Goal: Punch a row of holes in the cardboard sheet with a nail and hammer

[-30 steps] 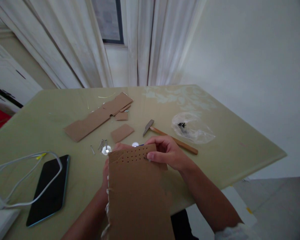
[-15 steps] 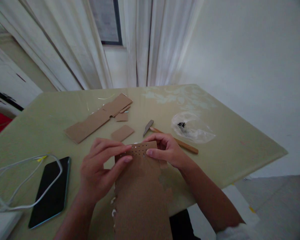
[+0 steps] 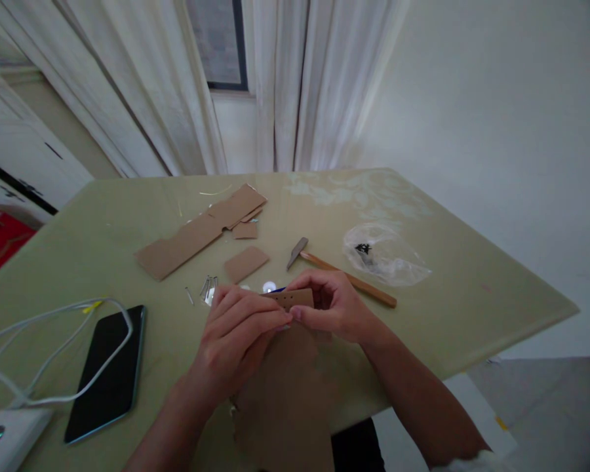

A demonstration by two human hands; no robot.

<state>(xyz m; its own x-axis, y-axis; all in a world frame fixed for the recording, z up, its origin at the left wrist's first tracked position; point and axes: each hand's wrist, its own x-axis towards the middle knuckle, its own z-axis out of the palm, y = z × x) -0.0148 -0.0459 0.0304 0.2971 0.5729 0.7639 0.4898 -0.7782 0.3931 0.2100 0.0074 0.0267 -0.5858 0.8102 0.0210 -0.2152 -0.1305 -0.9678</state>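
A brown cardboard sheet (image 3: pixel 288 400) with small holes punched in rows near its far edge lies in front of me, reaching down past the table's near edge. My right hand (image 3: pixel 330 305) pinches its far right corner, thumb on top and fingers behind. My left hand (image 3: pixel 233 337) is closed over the far left part, fingertips meeting near the right thumb and covering many of the holes. Whether something small is between those fingertips I cannot tell. Behind the sheet show a small white round piece (image 3: pixel 269 287) and a bit of something blue.
Beyond my hands lie a hammer (image 3: pixel 349 277), a cardboard rectangle (image 3: pixel 246 263), longer cardboard strips (image 3: pixel 196 239) and several nails (image 3: pixel 209 287). A clear plastic bag (image 3: pixel 386 262) with small black pieces is to the right. A phone (image 3: pixel 107 373) and white cable (image 3: pixel 54 400) are at left.
My left hand has shifted right along the far edge, close to my right thumb. The sheet's far edge now looks tilted up. Nails behind the left hand have come into view.
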